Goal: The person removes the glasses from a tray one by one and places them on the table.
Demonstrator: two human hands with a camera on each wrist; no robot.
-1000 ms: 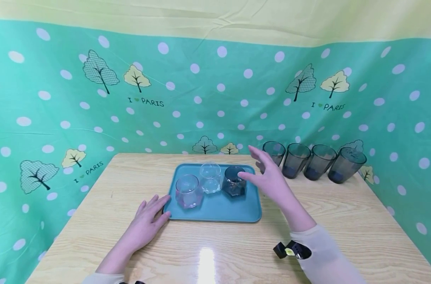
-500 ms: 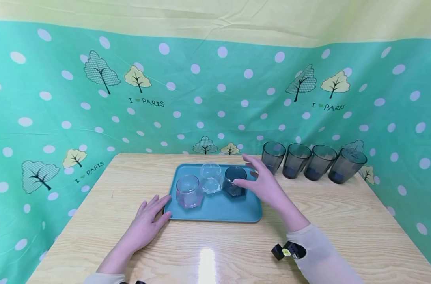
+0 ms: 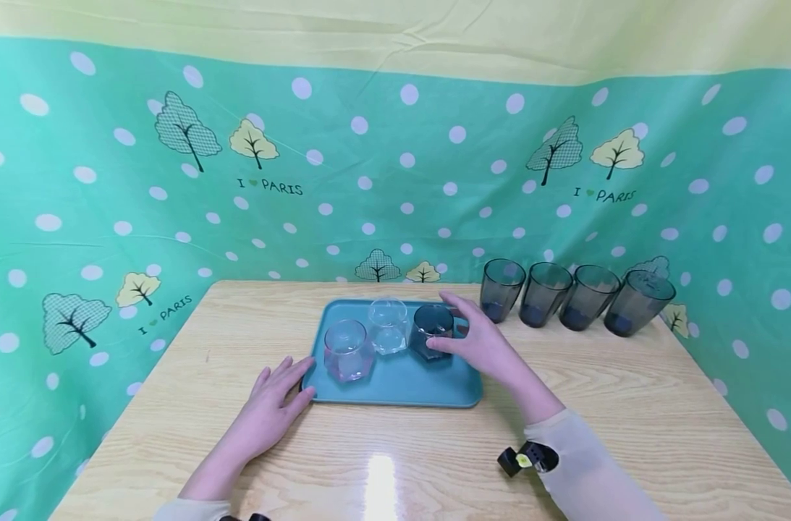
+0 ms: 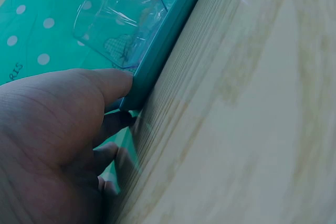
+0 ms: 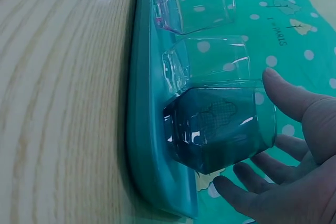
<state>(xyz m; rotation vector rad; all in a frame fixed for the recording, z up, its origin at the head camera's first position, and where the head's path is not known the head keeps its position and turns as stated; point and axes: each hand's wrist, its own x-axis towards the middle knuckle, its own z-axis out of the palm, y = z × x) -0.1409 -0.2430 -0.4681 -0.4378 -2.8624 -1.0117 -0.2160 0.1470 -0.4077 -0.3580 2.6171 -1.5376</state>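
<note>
A person's two bare hands work at a pale wood table (image 3: 434, 456) around a blue-green rectangular tray (image 3: 395, 389). Three short faceted glasses stand upright on it: a pink-tinted glass (image 3: 348, 354) at the left and nearest, a clear glass (image 3: 388, 329) in the middle and slightly farther back, and a dark blue-grey glass (image 3: 428, 327) at the right. Beyond the tray, at the far right of the table, is a row of four tall smoked-glass tumblers (image 3: 543, 300). Behind everything hangs a green polka-dot cloth (image 3: 369, 148).

The right hand (image 3: 483, 346) is at the dark glass, thumb on the near side and fingers spread on the far side, in a wide, loose curve that does not yet grip. The left hand (image 3: 271, 411) lies at the tray's left edge, fingers relaxed and apart, touching the tray but holding nothing.

The step in hand looks like reaching round the dark glass; taking hold would call for thumb and fingers to draw together evenly, clear of its neighbour.

From the head, the right fingers are partly hidden; the right wrist view shows them and a gap between thumb and rim. The left wrist view shows the left thumb against the tray's corner; whether other fingers touch its underside, I cannot tell.
</note>
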